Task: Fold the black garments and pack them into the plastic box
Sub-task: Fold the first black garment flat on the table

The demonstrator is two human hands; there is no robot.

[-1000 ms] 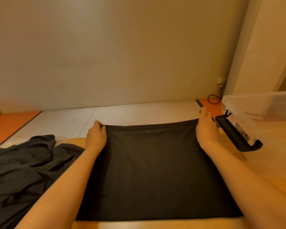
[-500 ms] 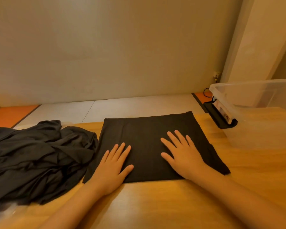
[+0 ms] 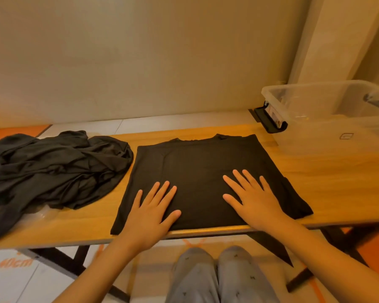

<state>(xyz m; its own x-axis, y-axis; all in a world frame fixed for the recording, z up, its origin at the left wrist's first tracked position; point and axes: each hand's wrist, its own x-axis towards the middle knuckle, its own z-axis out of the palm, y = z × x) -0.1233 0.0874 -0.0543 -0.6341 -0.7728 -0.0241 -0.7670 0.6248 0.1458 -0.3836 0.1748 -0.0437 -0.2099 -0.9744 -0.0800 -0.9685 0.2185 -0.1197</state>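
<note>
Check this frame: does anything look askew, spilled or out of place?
Nothing is spilled or damaged. The folded black garment lies flat under the left hand and right hand. Only the unfolded black pile sprawls, one end reaching the table front edge.

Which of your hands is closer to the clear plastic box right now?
Right. The right hand lies flat on the folded black garment, nearer the viewer and left of the clear plastic box; the left hand lies flat on the same garment, farther left.
</note>
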